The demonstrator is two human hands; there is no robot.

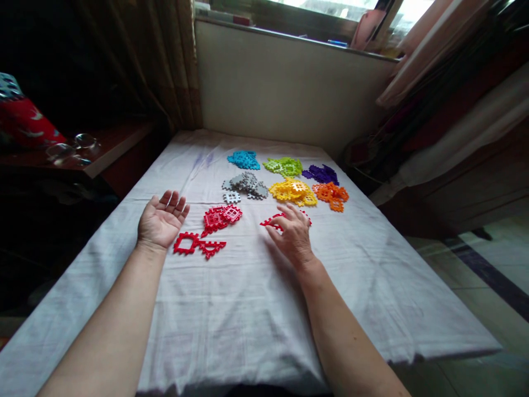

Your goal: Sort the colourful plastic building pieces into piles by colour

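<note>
My left hand [162,219] lies palm up with its fingers loosely stretched and nothing in it. Beside it is a square red frame piece [186,243] with toothed edges, next to a red triangular piece [212,248]. A small heap of red interlocking building pieces [215,219] sits just behind these. My right hand [292,234] is palm down, thumb and fingers curled around a red interlocking piece [276,221] with a pointed, toothed end. More red shows past its far side; the hand covers the rest.
Interlocking pieces lie in colour heaps farther back: blue [243,160], green [284,166], purple [322,174], grey [247,184], yellow [292,192] and orange [331,194]. A wrinkled pale cloth [231,320] covers the table. Eyeglasses [74,148] rest on a side desk at left.
</note>
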